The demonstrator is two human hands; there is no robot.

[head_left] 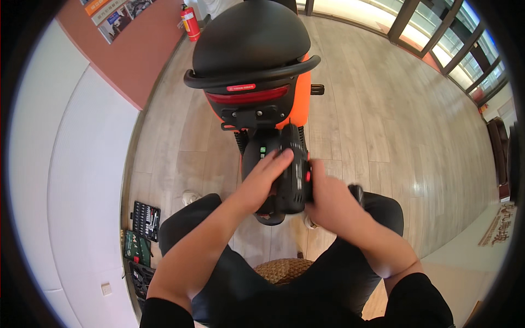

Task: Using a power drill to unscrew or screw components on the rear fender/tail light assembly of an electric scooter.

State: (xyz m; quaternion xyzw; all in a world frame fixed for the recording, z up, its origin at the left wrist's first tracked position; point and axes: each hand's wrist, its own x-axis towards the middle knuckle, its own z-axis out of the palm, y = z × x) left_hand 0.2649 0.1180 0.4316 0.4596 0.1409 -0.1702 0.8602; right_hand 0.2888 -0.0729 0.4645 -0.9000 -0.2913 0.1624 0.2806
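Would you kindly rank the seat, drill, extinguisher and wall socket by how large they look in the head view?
1. Seat
2. Drill
3. Extinguisher
4. Wall socket

This is apparent size only; the drill gains from being nearer the camera.

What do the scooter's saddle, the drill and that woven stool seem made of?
Saddle: softly shining, smooth black cover, probably vinyl or leather. Drill: seemingly satin black plastic, going by its moulded vent slots. Woven stool: dull brown braided strands, perhaps straw or rattan, possibly synthetic.
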